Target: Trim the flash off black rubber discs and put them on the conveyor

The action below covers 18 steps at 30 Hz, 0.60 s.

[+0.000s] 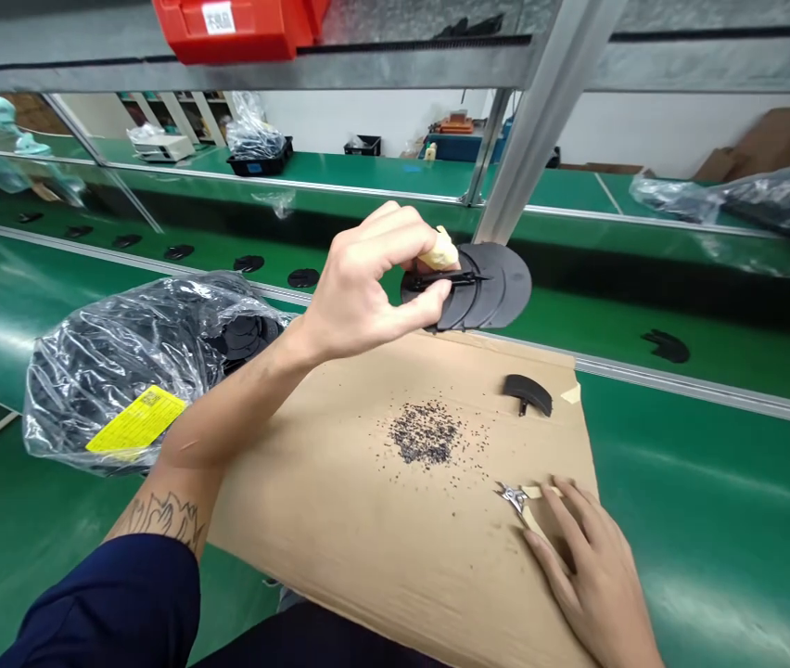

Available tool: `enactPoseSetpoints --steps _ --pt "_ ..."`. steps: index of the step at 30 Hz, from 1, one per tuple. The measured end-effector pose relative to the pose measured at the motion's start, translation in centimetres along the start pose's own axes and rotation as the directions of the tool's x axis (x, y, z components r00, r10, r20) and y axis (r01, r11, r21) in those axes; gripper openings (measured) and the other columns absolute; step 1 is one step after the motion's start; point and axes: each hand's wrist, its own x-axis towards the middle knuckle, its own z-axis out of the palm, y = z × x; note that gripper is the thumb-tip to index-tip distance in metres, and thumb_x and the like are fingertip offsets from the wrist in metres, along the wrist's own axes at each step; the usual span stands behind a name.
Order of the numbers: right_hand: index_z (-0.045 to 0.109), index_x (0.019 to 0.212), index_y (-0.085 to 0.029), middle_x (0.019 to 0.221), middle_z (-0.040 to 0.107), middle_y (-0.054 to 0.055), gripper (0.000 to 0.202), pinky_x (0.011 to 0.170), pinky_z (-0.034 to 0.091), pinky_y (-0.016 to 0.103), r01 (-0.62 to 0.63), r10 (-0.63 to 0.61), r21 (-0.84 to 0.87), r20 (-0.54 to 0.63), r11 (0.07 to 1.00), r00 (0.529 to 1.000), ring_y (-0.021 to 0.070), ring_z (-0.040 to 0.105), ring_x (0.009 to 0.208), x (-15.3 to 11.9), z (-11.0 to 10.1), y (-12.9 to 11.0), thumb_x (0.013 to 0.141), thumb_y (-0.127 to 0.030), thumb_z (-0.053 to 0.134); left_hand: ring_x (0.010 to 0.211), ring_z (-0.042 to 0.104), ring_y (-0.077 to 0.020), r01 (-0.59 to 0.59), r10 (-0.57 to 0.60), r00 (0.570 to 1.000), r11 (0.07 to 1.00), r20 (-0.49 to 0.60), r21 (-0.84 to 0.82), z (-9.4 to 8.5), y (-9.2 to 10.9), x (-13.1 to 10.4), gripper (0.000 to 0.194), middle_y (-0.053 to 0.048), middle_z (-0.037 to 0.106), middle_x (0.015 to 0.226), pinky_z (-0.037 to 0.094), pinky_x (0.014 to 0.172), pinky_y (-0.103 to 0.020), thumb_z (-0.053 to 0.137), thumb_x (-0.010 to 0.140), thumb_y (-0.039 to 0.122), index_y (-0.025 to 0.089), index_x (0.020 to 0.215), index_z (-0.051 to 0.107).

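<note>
My left hand point(381, 278) is raised above the far edge of the cardboard sheet point(339, 529), pinching a black overlapping-disc part point(499, 283) between thumb and fingers. A pale yellow covering wraps one fingertip. Low at the right, my right hand point(590, 557) rests on the cardboard with its fingers around the handles of small cutting pliers point(512, 496), whose jaws point left and are spread. Many tiny black bits point(426, 434) lie in a loose pile mid-sheet. A curved black piece point(528, 393) sits near the sheet's far right corner.
A clear plastic bag point(123, 362) of black parts with a yellow label lies left of the cardboard. Black parts point(303, 277) are spaced along the green belt behind, another point(666, 346) at right. A metal post point(541, 121) and red bin point(238, 28) stand above.
</note>
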Motion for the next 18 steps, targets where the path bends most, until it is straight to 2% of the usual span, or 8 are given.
enactPoseSetpoints --steps 2,5,12,18 --pt "0.037 0.157 -0.021 0.142 0.059 0.018 0.061 0.103 0.052 0.053 0.002 -0.002 -0.004 0.001 1.000 1.000 0.0368 0.054 0.134 -0.1 0.0 -0.1 0.104 -0.050 0.041 0.080 0.063 -0.0161 -0.025 0.025 1.000 0.999 -0.003 -0.027 -0.7 1.6 0.2 0.004 -0.001 0.067 0.082 0.059 0.078 -0.034 0.064 0.088 0.025 0.023 0.085 0.066" --pt "0.037 0.157 -0.021 0.142 0.059 0.018 0.060 0.104 0.051 0.052 -0.007 0.007 0.000 0.005 1.000 1.000 0.0360 0.055 0.134 -0.1 0.0 -0.2 0.104 -0.049 0.041 0.078 0.063 -0.0156 -0.035 0.036 0.999 0.999 0.016 -0.038 -1.3 2.8 0.4 0.003 -0.002 0.068 0.082 0.060 0.077 -0.033 0.064 0.087 0.024 0.023 0.086 0.066" --pt "0.043 0.154 -0.020 0.142 0.059 0.018 0.059 0.106 0.050 0.053 -0.041 0.041 0.037 0.006 0.998 0.999 0.0359 0.054 0.135 0.0 0.1 -0.5 0.103 -0.051 0.041 0.071 0.059 -0.0139 -0.112 0.113 0.994 0.990 0.002 -0.084 -2.2 4.3 0.9 0.008 0.000 0.066 0.077 0.057 0.069 -0.033 0.063 0.084 0.017 0.022 0.079 0.067" --pt "0.044 0.153 -0.020 0.141 0.060 0.019 0.059 0.103 0.051 0.054 -0.041 0.041 0.042 0.012 0.998 0.999 0.0374 0.054 0.134 0.0 0.3 -0.4 0.103 -0.051 0.041 0.075 0.062 -0.0141 -0.051 0.056 0.995 0.997 0.083 -0.063 -2.3 4.7 0.9 0.008 0.000 0.065 0.077 0.058 0.072 -0.032 0.065 0.082 0.015 0.022 0.078 0.064"
